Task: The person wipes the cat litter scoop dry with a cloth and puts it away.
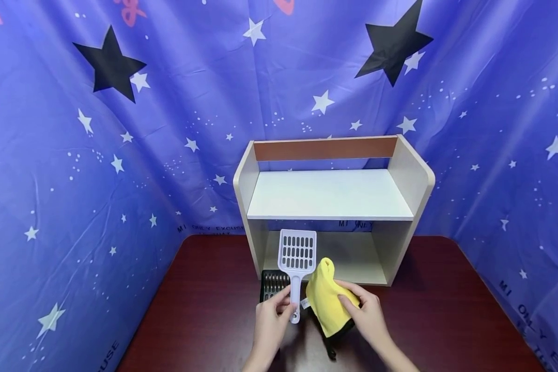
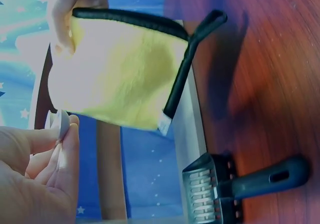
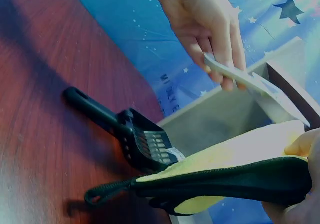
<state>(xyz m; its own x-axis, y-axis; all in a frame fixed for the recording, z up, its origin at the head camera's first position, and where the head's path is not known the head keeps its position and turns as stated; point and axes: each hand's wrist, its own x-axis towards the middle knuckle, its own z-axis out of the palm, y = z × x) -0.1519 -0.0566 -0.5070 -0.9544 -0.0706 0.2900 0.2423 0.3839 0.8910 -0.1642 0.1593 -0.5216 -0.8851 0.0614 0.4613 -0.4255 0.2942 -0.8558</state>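
My left hand (image 1: 272, 323) pinches the handle of a light grey slotted litter scoop (image 1: 297, 250), held upright above the table with its slotted head at the top. In my right hand (image 1: 365, 312) is a folded yellow cloth (image 1: 327, 299) with black edging and a black hanging loop, gripped between thumb and fingers. The cloth hangs just right of the grey scoop. On the table lies a black slotted litter scoop (image 3: 150, 144), its handle (image 2: 270, 178) pointing away from the shelf. The head view shows only part of it, behind my left hand.
A small two-tier shelf (image 1: 330, 194) with a white upper board stands at the back of the dark red wooden table (image 1: 204, 294). Blue curtains (image 1: 190, 103) with stars hang behind and along both sides.
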